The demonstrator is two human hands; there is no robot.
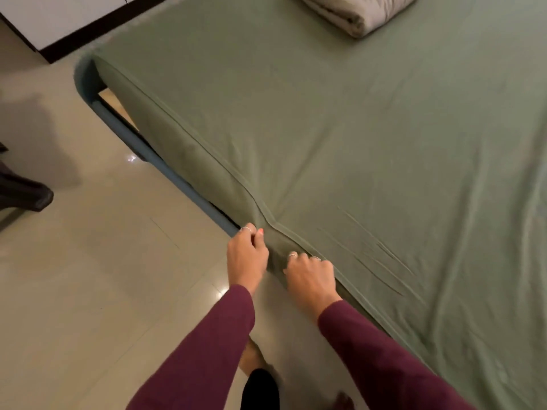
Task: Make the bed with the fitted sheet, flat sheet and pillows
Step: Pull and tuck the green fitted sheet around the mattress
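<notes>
Glossy beige floor (88, 276) tiles fill the left half of the view, with a white cabinet (59, 16) on a dark base at the top left and part of a dark chair (20, 190) at the left edge. Across the right half lies the bed (154, 159), its blue-grey frame showing along the near side and at the rounded far corner. A green sheet (355, 143) covers the mattress top, mostly smooth, with a few long creases near the person and a piped seam running along the edge. Near the head end, at the top of the view, a folded grey cloth (358, 13) rests on the sheet; whether it is a sheet or blanket cannot be told.

Both arms wear maroon sleeves (207, 344). The left hand (246, 252) grips the sheet's hanging side, fingers curled and thumb pressed into the fabric, just below the seam. The right hand (310, 275), just beside it and nearer the person, is clenched on the same side fabric, knuckles up. Between the two hands the cloth bunches and the seam dips. Rings show on both hands. Bare feet (254, 356) stand on the floor below.
</notes>
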